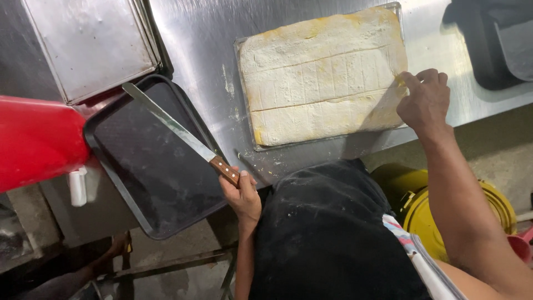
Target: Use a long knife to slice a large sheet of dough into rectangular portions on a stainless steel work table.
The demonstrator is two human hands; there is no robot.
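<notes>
Head view, looking down over a stainless steel worktop [211, 39].

Left hand [242, 194]: fingers clenched round the brown wooden handle of a long knife [175, 129]. Blade points up and to the left, lying across and above the black tray [150, 183]; cannot tell whether the blade touches the tray. The hand itself sits at the worktop's near edge, just beside the tray's right corner.

Right hand [425, 100]: at the right edge of the slab of floured dough [325, 78]. Index finger stretched out, tip touching the dough's edge about midway down; other fingers loosely curled, grasping nothing.

Dough slab: pale, rectangular, dusted white, yellowish at the top and right margins. It lies flat on a thin sheet on the worktop, in the middle of the view. Scored lines run across it; the middle band is also marked into small squares.

Around: black tray hangs partly over the worktop's left front edge. A steel lid or pan [89, 44] lies upper left. Red container [33, 139] at far left. Yellow bucket [444, 211] on the floor, lower right, under the right arm.
</notes>
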